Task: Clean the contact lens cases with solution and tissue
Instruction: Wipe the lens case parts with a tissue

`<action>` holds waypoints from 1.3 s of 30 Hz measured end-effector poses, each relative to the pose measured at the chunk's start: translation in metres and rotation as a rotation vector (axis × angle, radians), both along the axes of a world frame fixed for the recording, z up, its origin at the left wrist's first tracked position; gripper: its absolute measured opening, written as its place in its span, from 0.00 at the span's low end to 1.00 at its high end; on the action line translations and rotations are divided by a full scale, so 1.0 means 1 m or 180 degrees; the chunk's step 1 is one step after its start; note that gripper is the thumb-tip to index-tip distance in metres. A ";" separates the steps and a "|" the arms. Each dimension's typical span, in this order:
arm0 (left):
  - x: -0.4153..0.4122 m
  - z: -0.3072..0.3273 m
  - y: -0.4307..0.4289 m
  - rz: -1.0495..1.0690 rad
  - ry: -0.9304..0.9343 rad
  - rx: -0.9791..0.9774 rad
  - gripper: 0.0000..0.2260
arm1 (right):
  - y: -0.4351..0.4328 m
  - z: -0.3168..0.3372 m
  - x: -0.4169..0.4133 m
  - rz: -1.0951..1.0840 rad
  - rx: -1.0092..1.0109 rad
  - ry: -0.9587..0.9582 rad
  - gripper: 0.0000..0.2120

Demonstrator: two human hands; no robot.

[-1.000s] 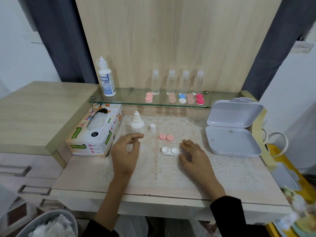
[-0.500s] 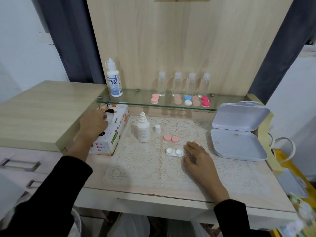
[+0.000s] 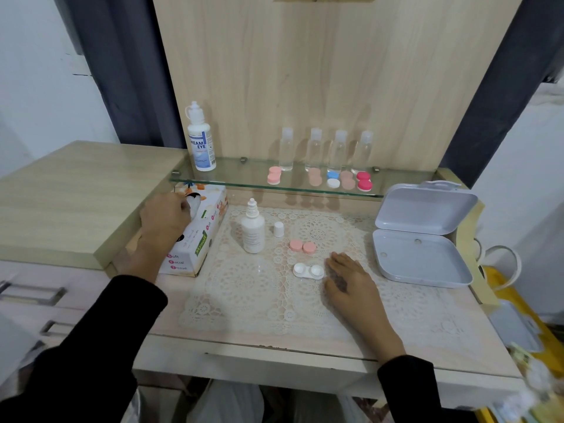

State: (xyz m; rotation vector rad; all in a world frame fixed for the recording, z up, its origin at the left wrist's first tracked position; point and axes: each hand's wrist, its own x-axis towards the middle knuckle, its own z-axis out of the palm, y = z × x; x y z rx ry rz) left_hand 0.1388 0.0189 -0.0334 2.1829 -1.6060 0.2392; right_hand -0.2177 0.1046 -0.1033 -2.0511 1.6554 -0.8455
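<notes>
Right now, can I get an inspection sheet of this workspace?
Surface: table under a lace mat.
Job's things: open white lens case, two pink caps, uncapped solution bottle and its cap on the mat; tissue box at left.
Clutter: open grey box at right; glass shelf with labelled bottle, four clear bottles, coloured cases.
Hands: left hand pinches a tissue at the box's opening; right hand flat on the mat beside the white lens case.
Cables: nothing seen.
Surroundings: wooden back panel, dark curtains, drawers.

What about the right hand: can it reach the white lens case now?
Probably yes. The right hand rests flat on the lace mat beside the white lens case, with nothing between them.
</notes>
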 end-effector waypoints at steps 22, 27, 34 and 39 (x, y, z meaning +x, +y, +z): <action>-0.006 0.019 0.024 -0.0155 0.2575 -0.1875 0.04 | 0.003 0.005 0.001 -0.0022 0.0080 -0.0112 0.24; -0.013 0.031 0.030 -0.0290 0.2410 -0.2015 0.04 | 0.002 0.003 0.000 -0.0027 0.0055 -0.0078 0.22; -0.041 0.036 0.055 -0.0673 0.2770 -0.2102 0.08 | 0.003 0.006 0.001 -0.0003 0.0025 -0.0053 0.21; -0.075 0.021 0.083 -0.1496 0.3266 -0.1925 0.10 | 0.003 0.006 0.002 -0.0021 0.0002 -0.0034 0.21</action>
